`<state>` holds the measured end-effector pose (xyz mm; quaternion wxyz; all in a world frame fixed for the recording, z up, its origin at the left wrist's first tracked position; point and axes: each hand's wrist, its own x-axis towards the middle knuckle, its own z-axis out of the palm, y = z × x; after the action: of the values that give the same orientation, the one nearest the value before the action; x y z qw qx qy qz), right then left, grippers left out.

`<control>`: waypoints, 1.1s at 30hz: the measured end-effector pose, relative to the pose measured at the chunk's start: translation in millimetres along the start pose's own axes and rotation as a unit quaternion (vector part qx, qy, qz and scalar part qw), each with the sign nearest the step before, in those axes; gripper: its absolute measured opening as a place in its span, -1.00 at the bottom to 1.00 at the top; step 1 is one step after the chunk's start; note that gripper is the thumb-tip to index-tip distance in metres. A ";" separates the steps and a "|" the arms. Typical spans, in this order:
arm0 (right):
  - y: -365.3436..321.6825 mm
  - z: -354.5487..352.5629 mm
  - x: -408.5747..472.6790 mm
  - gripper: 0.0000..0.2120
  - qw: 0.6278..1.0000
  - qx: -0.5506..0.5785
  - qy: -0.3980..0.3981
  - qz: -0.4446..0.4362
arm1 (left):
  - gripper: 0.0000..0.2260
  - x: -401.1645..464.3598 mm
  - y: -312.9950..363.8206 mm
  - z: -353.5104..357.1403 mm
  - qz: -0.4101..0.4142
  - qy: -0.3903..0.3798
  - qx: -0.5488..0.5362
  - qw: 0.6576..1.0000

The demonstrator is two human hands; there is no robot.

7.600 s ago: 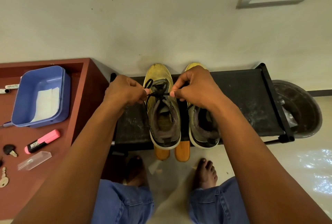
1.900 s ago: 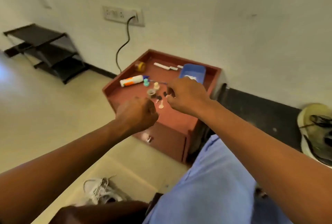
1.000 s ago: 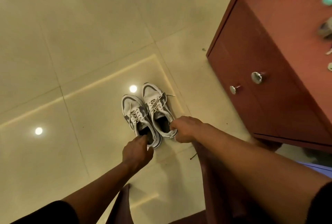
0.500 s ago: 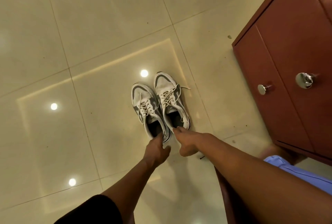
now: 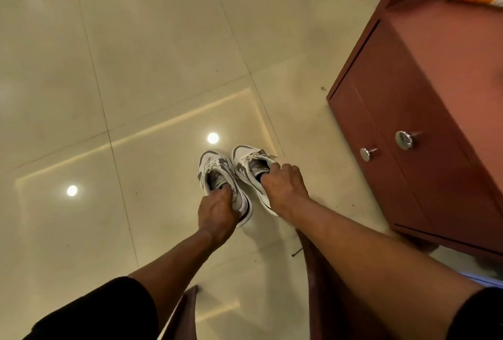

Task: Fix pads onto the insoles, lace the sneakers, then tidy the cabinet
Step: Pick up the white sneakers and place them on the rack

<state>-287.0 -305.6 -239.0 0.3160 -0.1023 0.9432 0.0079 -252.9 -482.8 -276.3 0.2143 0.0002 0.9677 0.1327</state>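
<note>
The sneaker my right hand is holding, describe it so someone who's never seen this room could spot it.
Start at the red-brown cabinet with two metal knobs; on the tiled floor beside it sits a white-and-grey pair. The right hand grips the right sneaker, nearer the cabinet; the left sneaker lies farther away.

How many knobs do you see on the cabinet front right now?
2. The smaller knob sits on the left door panel, and the larger knob is just right of it on the cabinet. Others may lie outside the frame.
</note>
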 end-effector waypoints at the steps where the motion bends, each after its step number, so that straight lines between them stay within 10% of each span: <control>1: 1.6 -8.4 -2.0 -0.59 1.000 0.009 0.013 0.000 | -0.72 1.8 3.4 -9.3 0.009 0.002 0.002 1.000; 14: 61.7 -105.6 -110.7 -0.64 0.963 0.152 0.217 0.049 | -0.73 -16.6 98.4 -151.1 0.217 0.131 0.052 0.966; 33: 127.8 -160.2 -359.8 -0.84 0.734 0.141 0.614 0.254 | -0.67 -159.0 310.3 -277.5 0.480 0.320 0.113 0.809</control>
<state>-127.1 -125.7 97.8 -0.3345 0.2046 0.9133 -0.1100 -241.2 -263.7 111.6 -0.1999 0.4461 0.8665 0.1009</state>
